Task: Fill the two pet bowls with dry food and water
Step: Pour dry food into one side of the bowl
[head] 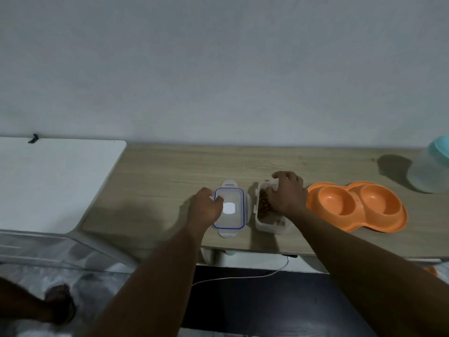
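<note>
An orange double pet bowl [357,222] sits on the wooden table, right of centre, and both of its wells look dry and bare. Just left of it stands a clear plastic container [268,224] holding brown dry food. My right hand [288,193] grips this container at its far right side. The container's lid [232,209], clear with a purple seal and white clips, lies flat on the table to the left. My left hand [206,207] holds the lid's left edge, thumb over the rim.
A pale blue and clear jug-like vessel [435,166] stands at the far right edge. A white board [48,181] covers the table's left end, with clear plastic drawers [48,249] below it. A white cable [243,277] hangs under the table. A foot [58,302] shows at lower left.
</note>
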`<action>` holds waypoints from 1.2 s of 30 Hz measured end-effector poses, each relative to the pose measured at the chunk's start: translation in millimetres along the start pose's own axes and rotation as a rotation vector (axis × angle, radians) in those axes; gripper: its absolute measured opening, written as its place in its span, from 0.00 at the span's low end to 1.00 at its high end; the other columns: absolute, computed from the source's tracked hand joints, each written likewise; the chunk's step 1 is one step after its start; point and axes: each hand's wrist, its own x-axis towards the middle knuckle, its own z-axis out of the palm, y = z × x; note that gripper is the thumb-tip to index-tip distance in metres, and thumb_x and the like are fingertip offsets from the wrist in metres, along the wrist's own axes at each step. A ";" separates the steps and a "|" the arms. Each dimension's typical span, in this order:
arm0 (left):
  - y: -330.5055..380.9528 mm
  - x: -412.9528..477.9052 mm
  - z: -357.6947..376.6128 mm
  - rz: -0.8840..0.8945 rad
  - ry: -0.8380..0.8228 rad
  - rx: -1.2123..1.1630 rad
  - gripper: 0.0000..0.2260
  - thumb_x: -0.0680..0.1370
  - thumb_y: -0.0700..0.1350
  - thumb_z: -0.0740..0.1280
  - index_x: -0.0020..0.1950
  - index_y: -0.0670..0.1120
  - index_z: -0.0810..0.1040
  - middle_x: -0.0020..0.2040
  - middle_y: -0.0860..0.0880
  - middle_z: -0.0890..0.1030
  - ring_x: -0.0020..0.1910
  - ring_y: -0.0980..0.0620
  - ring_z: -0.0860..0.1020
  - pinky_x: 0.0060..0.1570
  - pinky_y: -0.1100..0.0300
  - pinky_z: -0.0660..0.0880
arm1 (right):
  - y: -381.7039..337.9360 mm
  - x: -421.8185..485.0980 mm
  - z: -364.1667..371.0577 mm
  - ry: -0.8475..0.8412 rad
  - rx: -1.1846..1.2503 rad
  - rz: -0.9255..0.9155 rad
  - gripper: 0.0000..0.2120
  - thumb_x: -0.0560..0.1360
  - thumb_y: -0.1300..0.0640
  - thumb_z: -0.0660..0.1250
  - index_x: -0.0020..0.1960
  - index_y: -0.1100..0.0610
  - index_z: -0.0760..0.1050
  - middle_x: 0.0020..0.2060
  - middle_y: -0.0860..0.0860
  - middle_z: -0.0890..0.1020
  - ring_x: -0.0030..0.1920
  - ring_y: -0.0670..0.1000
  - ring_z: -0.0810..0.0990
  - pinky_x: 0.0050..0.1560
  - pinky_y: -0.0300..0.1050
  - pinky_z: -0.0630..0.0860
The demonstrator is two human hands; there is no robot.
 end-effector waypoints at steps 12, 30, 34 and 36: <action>23.8 -21.5 77.1 -0.039 -0.348 -0.180 0.06 0.71 0.46 0.74 0.41 0.50 0.78 0.47 0.41 0.85 0.49 0.38 0.84 0.52 0.43 0.81 | 40.7 -15.9 3.5 -0.091 0.448 0.321 0.18 0.76 0.64 0.62 0.66 0.61 0.72 0.56 0.62 0.81 0.57 0.63 0.80 0.57 0.60 0.79; 209.8 -47.8 91.2 0.136 -0.290 -0.500 0.08 0.75 0.39 0.69 0.52 0.37 0.78 0.45 0.43 0.82 0.31 0.46 0.85 0.46 0.49 0.84 | 70.3 -5.7 -131.0 0.057 1.408 0.396 0.25 0.75 0.44 0.70 0.67 0.52 0.70 0.60 0.54 0.75 0.58 0.64 0.79 0.54 0.66 0.80; 227.1 -66.6 131.0 0.217 -0.381 -0.403 0.11 0.74 0.48 0.70 0.49 0.41 0.80 0.46 0.41 0.85 0.41 0.43 0.86 0.44 0.52 0.83 | 114.5 -14.4 -152.5 0.193 1.363 0.461 0.21 0.76 0.44 0.69 0.64 0.53 0.72 0.57 0.56 0.79 0.54 0.62 0.82 0.50 0.64 0.82; 218.0 -70.4 146.9 0.321 -0.405 -0.219 0.14 0.74 0.53 0.70 0.54 0.46 0.80 0.51 0.48 0.83 0.52 0.45 0.82 0.51 0.54 0.78 | 142.2 -21.5 -161.2 0.209 1.302 0.481 0.18 0.77 0.44 0.69 0.62 0.53 0.74 0.55 0.56 0.81 0.52 0.62 0.83 0.50 0.66 0.82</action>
